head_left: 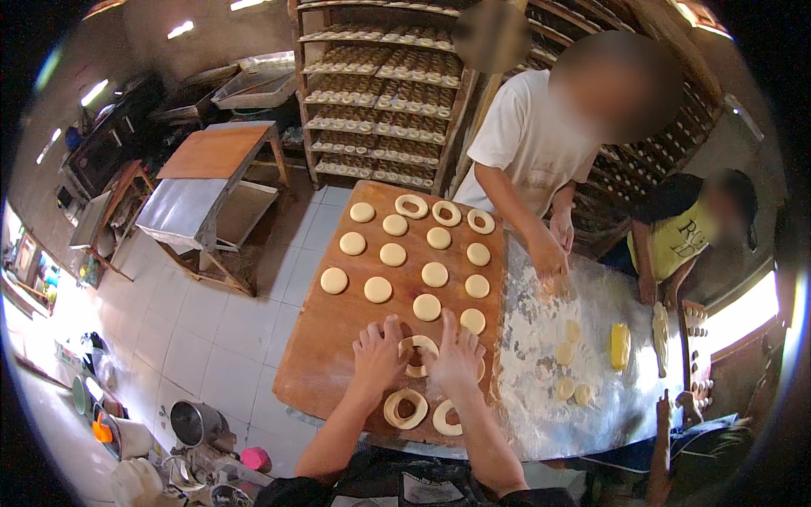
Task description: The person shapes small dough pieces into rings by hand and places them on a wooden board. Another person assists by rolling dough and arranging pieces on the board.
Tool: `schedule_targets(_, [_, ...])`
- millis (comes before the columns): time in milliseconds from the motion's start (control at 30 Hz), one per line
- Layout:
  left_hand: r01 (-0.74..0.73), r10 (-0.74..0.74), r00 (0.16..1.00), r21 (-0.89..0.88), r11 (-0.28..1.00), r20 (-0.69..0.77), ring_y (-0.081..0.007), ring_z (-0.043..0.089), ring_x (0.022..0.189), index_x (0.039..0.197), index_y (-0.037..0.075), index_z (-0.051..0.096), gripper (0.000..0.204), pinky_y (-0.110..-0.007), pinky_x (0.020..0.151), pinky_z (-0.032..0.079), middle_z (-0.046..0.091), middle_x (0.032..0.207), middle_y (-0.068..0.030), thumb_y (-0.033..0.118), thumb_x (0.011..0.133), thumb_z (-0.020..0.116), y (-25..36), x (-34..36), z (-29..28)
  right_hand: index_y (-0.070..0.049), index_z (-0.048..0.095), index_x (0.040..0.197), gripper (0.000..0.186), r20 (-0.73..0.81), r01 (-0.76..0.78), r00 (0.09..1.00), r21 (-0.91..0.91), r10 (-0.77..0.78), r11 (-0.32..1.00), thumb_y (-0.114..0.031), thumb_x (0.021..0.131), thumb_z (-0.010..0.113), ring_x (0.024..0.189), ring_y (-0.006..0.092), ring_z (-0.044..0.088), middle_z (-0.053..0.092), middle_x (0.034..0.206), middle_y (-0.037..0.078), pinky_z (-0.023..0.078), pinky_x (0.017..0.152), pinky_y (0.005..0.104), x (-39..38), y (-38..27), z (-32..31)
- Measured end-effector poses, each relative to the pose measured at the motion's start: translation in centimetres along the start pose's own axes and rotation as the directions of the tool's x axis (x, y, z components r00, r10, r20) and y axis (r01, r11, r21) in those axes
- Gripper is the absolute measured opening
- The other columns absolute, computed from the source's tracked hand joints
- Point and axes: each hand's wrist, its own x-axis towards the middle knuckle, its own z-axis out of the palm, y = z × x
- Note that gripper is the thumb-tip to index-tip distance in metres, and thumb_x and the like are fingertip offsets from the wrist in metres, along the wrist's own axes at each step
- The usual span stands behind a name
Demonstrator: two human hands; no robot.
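On the wooden board [312,346], my left hand [376,359] and my right hand [456,363] flank a dough ring [419,340], touching its sides, with fingers apart and spread. Some powder dusts my hands. Rows of flat dough discs [378,289] lie beyond them, with several dough rings [412,205] along the far edge. Nearer me, below my hands, are a left ring [393,410] and a right ring [439,427]. Another piece at my right hand's outer side is partly hidden.
A co-worker [524,127] reaches onto the floured metal surface [541,422] holding discs and a yellow block [619,346]. Another person [676,228] and other hands [663,406] are at the right. Racks of trays [380,93] stand behind, a side table [194,203] left, pots [194,422] lower left.
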Motion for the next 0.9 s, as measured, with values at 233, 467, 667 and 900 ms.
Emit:
schedule_targets(233, [0.038, -0.044, 0.998, 0.142, 0.989, 0.041, -0.0417, 0.051, 0.119, 0.143, 0.011, 0.043, 0.071, -0.057, 0.094, 0.041, 0.052, 0.127, -0.0200, 0.029, 0.082, 0.073, 1.1, -0.6, 0.6, -0.019, 0.027, 0.154, 0.086, -0.064, 0.072, 0.995, -0.049, -0.075, 0.996, -0.038, 0.083, 0.072, 0.125, 0.0410, 0.043, 0.044, 0.135, 0.021, 0.032, 0.104, 0.0581, -0.9, 0.9, 3.3])
schedule_targets(467, [-0.106, 0.097, 0.983, -0.053, 0.993, -0.153, -0.0414, 0.051, 0.117, 0.137, 0.008, 0.046, 0.053, -0.056, 0.098, 0.040, 0.053, 0.126, -0.0228, 0.016, 0.089, 0.067, 5.9, -1.6, 0.7, -0.012, 0.061, 0.130, 0.044, -0.244, -0.195, 0.924, 0.360, 0.293, 0.913, -0.028, 0.089, 0.068, 0.126, 0.0419, 0.049, 0.056, 0.131, 0.023, 0.039, 0.105, 0.0548, -5.4, 19.1, -0.7])
schedule_targets(667, [-0.248, 0.274, 0.962, -0.460, 0.853, -0.011, -0.0351, 0.059, 0.099, 0.127, 0.005, 0.056, 0.039, -0.046, 0.085, 0.050, 0.059, 0.114, -0.0202, 0.009, 0.089, 0.065, 15.6, -3.0, 4.7, -0.010, 0.067, 0.118, 0.039, -0.289, -0.262, 0.935, -0.166, 0.207, 0.951, -0.026, 0.083, 0.073, 0.104, 0.0423, 0.060, 0.067, 0.107, 0.019, 0.048, 0.091, 0.0527, -9.6, 35.0, -3.8])
schedule_targets(900, [-0.008, 0.314, 0.828, -0.550, 0.835, 0.465, -0.0333, 0.072, 0.093, 0.131, 0.003, 0.055, 0.041, -0.040, 0.081, 0.056, 0.073, 0.098, -0.0195, 0.029, 0.099, 0.058, 27.5, -6.1, 11.1, -0.004, 0.053, 0.104, 0.034, 0.054, -0.084, 0.996, 0.647, 0.064, 0.758, -0.016, 0.085, 0.078, 0.082, 0.0222, 0.061, 0.062, 0.092, 0.008, 0.049, 0.070, 0.0358, -9.6, 35.4, -7.2])
